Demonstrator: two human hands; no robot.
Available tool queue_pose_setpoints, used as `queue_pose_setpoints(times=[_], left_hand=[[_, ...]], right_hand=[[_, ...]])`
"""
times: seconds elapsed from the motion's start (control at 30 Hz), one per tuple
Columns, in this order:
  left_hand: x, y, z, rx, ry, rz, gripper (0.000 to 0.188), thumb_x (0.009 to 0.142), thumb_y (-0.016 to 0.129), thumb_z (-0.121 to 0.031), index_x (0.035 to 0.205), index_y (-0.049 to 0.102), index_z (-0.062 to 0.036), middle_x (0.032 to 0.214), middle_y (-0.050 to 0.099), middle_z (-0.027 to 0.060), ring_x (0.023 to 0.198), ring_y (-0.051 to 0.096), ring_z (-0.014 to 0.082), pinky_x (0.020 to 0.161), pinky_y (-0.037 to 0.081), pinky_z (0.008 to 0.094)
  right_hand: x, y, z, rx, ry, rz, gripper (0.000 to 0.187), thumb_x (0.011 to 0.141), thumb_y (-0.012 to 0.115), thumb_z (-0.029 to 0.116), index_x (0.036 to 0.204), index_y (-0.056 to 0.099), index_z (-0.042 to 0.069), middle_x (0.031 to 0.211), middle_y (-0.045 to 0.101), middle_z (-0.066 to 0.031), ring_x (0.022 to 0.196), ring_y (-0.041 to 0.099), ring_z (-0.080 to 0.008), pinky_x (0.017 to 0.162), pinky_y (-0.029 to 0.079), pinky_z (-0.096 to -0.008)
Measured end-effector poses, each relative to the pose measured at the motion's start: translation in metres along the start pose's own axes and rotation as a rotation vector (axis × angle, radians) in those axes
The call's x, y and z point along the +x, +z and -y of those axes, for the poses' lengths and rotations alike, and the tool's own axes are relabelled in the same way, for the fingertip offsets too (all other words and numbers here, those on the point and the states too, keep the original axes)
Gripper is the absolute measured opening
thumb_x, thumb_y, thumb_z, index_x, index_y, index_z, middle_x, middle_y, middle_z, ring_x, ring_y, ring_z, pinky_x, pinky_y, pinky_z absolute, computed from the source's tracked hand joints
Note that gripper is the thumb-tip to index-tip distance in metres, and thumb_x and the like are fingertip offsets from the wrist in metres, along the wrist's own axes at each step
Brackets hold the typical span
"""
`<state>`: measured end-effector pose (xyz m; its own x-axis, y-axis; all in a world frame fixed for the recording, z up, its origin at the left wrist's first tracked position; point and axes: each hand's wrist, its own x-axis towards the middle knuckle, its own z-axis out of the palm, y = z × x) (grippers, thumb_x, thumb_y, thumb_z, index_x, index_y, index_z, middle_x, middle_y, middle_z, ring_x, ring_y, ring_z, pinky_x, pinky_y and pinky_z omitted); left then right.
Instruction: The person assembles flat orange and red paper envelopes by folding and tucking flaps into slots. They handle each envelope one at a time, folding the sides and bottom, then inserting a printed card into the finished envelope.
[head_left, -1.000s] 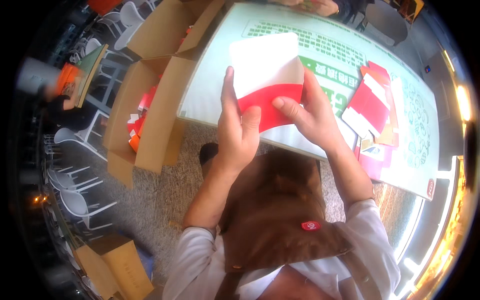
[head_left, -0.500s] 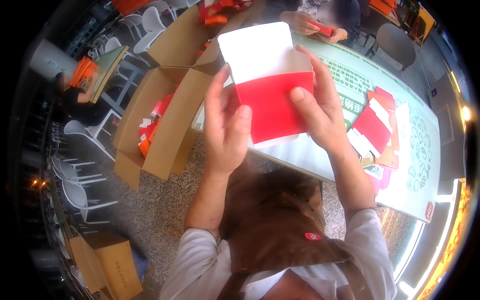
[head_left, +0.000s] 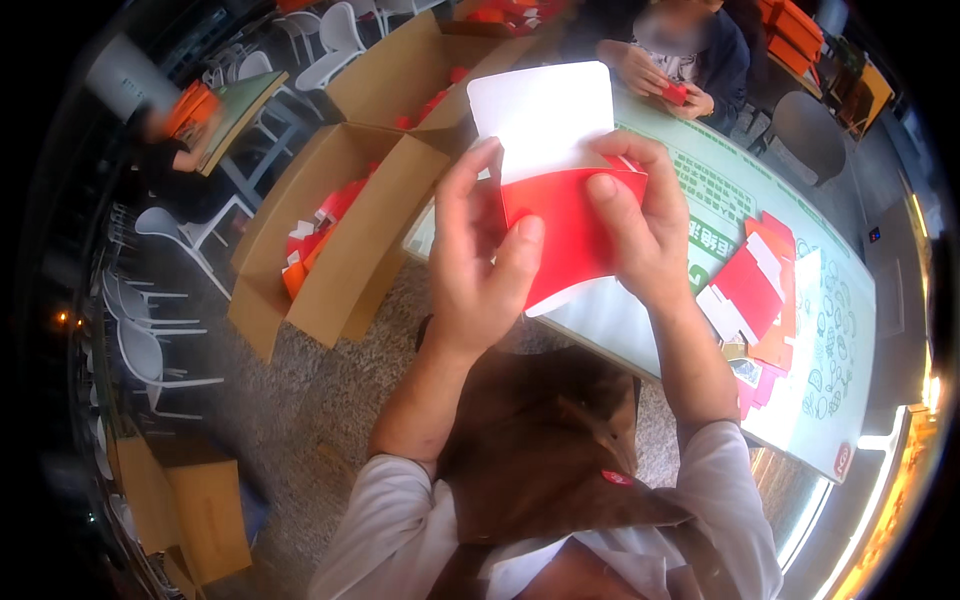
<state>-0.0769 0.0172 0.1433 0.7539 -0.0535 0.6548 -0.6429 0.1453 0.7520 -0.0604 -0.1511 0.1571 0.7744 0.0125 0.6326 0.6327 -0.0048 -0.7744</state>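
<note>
Between my two hands I hold a small red paper box (head_left: 565,235), raised above the near edge of the table. Its white inner flap (head_left: 545,105) stands up at the far end, and another pale flap shows at the lower edge. My left hand (head_left: 480,250) grips the left side, thumb on the red face. My right hand (head_left: 645,215) grips the right side, its thumb pressed on the red face near the upper corner. The fingers behind the box are partly hidden.
Flat red and orange box blanks (head_left: 755,290) lie on the pale printed table (head_left: 640,325) at right. Left stands an open cardboard carton (head_left: 365,245) with red and orange boxes inside. Across the table a co-worker's hands (head_left: 690,100) hold a small red box. White chairs (head_left: 150,350) line the left.
The red box has shifted slightly right and down in view, and its sides have bowed apart so it looks more opened out. Both hands stay on it.
</note>
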Motion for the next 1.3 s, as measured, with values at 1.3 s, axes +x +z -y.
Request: queue_pose_setpoints(times=[1.3], left_hand=[[-0.008,-0.027,0.005,0.099,-0.028,-0.014,0.022,0.092,0.063,-0.005,0.112,0.058,0.0004,0.104,0.060,0.0036,0.090,0.054,0.0084,0.078,0.046,0.0237]], right_hand=[[0.001,-0.004,0.005,0.301,0.055,0.084,0.049,0.097,0.066,0.029,0.133,0.053,-0.002,0.104,0.064,-0.0070,0.093,0.059,-0.0106,0.082,0.048,-0.0250]])
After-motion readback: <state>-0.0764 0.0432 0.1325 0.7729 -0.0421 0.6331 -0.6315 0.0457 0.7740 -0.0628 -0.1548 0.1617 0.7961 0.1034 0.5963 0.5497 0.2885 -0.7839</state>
